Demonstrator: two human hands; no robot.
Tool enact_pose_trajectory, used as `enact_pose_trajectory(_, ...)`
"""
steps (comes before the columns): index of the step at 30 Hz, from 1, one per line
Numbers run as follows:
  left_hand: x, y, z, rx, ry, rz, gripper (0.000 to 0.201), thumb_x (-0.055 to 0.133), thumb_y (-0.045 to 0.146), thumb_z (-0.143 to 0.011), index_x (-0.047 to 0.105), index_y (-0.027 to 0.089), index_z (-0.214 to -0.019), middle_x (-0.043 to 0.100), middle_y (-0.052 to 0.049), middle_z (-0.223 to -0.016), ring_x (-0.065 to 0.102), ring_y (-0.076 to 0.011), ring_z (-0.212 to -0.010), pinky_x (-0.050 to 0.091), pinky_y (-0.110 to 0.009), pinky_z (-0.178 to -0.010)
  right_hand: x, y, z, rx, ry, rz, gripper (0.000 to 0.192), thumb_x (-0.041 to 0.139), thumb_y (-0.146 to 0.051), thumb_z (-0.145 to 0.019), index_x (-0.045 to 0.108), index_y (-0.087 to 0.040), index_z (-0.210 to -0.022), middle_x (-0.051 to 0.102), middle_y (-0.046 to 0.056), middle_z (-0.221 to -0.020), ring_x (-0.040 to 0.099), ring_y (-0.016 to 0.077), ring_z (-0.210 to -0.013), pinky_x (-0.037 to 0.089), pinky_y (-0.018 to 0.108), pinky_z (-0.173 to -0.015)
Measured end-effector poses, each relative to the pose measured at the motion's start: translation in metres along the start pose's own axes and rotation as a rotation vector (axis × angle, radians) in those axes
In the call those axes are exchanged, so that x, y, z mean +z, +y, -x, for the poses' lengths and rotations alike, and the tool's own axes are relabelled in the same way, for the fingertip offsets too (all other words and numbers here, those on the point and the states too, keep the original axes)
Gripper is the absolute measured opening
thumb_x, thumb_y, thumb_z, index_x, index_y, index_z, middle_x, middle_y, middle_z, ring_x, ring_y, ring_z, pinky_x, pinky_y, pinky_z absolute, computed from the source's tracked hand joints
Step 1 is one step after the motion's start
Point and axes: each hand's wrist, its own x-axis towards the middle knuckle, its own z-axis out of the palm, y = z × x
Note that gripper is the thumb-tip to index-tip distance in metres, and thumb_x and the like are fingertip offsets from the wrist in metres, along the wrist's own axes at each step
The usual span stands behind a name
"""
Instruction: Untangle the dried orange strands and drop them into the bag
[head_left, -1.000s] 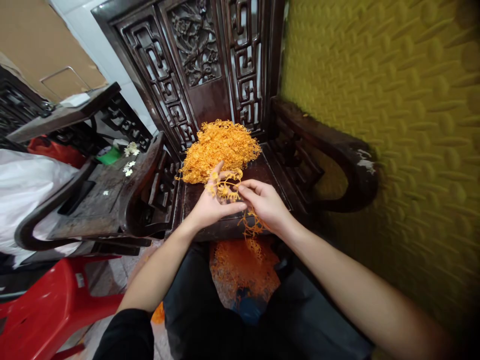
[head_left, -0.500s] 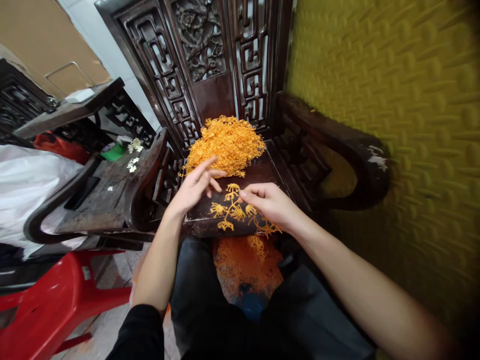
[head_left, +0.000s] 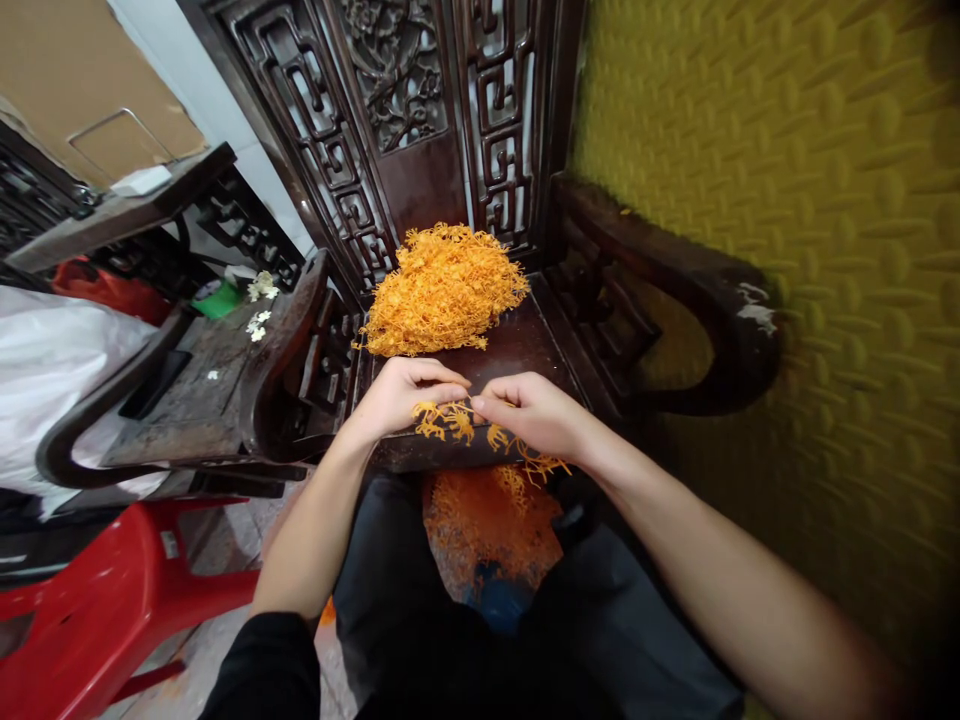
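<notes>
In front of me a branching orange sprig (head_left: pixel 459 424) with spidery, flower-like tips hangs over the front edge of the dark wooden seat (head_left: pixel 517 352). My right hand (head_left: pixel 534 408) is closed, pinching the sprig between thumb and forefinger, and more thin orange strands (head_left: pixel 541 464) dangle under its palm. My left hand (head_left: pixel 411 396) is also closed on the sprig, its fingertips almost meeting those of my right hand. Part of the sprig is hidden behind the fingers. Further back on the seat rests a large heap of similar orange pieces (head_left: pixel 450 290).
Between my legs is a mass of orange bits (head_left: pixel 491 530). A carved chair back (head_left: pixel 420 185) rises behind the heap, with a curved armrest (head_left: pixel 705 270) at right. To the left are a second wooden chair (head_left: pixel 191 385), a green tape roll (head_left: pixel 216 298) and a red plastic stool (head_left: pixel 112 590).
My left hand has come down and right from above the sprig, its spread fingers closing onto it beside my right hand. The sprig's tips have shifted and are now partly covered.
</notes>
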Motion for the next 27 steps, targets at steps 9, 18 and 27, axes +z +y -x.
enact_pose_trajectory(9, 0.020, -0.004, -0.016, -0.091, 0.258, 0.134, 0.026, 0.082, 0.040, -0.076, 0.081, 0.014, -0.082, 0.074, -0.003, -0.070, 0.062, -0.0133, -0.060, 0.046, -0.026, -0.057, -0.008, -0.012, -0.005, 0.058, 0.083, -0.063, 0.033, 0.061, -0.042, -0.086, 0.066, -0.015, -0.067, 0.042, -0.004, -0.052, 0.031, 0.0080, -0.050, 0.018, 0.027, -0.049)
enact_pose_trajectory(18, -0.009, -0.025, -0.041, -0.135, 0.760, 0.542, 0.032, 0.071, 0.040, -0.091, 0.057, 0.015, -0.080, 0.065, 0.001, -0.073, 0.050, -0.0032, -0.056, 0.038, -0.018, -0.051, -0.023, 0.001, 0.008, 0.113, 0.201, -0.611, 0.039, 0.078, -0.053, -0.074, 0.067, -0.015, -0.072, 0.035, -0.008, -0.045, 0.025, 0.0043, -0.040, 0.011, 0.023, -0.043)
enact_pose_trajectory(27, 0.045, 0.010, -0.025, -0.180, 0.395, 0.497, 0.014, 0.051, 0.025, -0.093, 0.055, 0.020, -0.106, 0.056, 0.002, -0.079, 0.045, -0.0066, -0.054, 0.027, -0.018, -0.047, -0.010, 0.006, -0.012, 0.049, 0.303, -0.858, 0.039, 0.084, -0.047, -0.073, 0.067, -0.014, -0.085, 0.057, -0.003, -0.056, 0.039, 0.0038, -0.041, 0.026, 0.017, -0.037)
